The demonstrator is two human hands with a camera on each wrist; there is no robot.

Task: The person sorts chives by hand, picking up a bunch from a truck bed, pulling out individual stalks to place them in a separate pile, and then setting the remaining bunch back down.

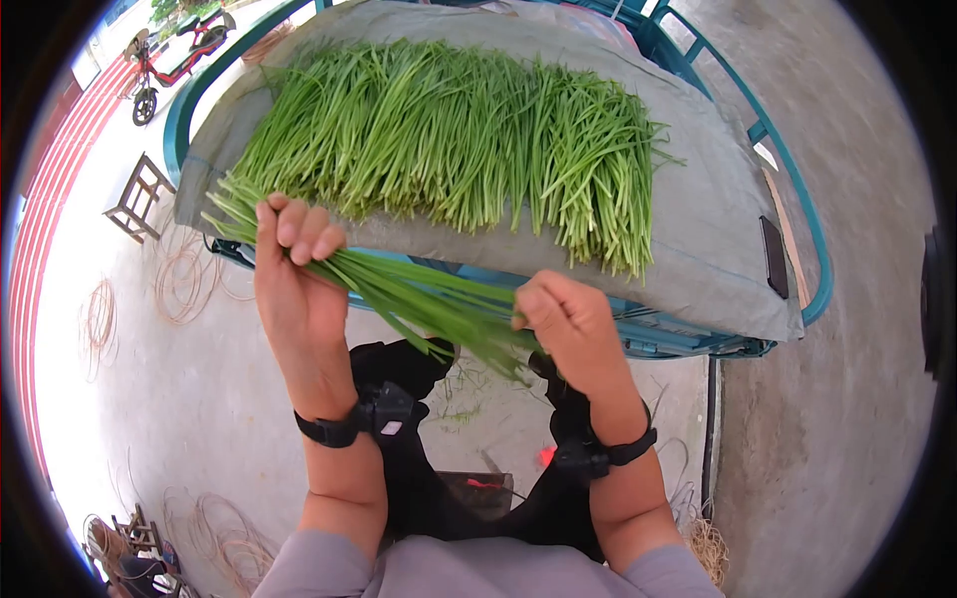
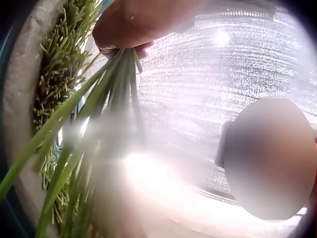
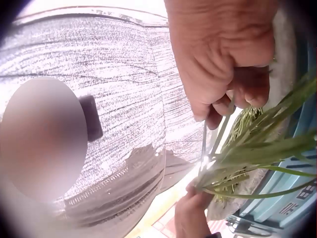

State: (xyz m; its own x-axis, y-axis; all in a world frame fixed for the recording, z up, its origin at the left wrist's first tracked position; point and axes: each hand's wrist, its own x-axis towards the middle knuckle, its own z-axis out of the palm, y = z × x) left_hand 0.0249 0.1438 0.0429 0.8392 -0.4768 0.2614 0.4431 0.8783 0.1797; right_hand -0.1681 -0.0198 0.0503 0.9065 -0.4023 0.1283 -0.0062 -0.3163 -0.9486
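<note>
My left hand [image 1: 302,264] grips a small bunch of garlic chives [image 1: 399,289] near their pale stem ends, with the green leaves trailing to the right. In the left wrist view the leaves [image 2: 69,163] fan out from beneath that hand [image 2: 143,25]. At the leafy end, my right hand [image 1: 570,324] has its fingers curled in. The right wrist view shows its fingertips pinching a few thin chive blades [image 3: 228,114] that run back to the bunch. In front of both hands lies a wide heap of chives [image 1: 429,130], stems toward me.
Under the heap is a grey cloth [image 1: 708,229] on a teal cart [image 1: 817,259] with raised rails. A dark phone [image 1: 774,256] lies at the cloth's right edge. On the floor to the left are a wooden stool [image 1: 138,204] and coils of straw-coloured cord [image 1: 187,284].
</note>
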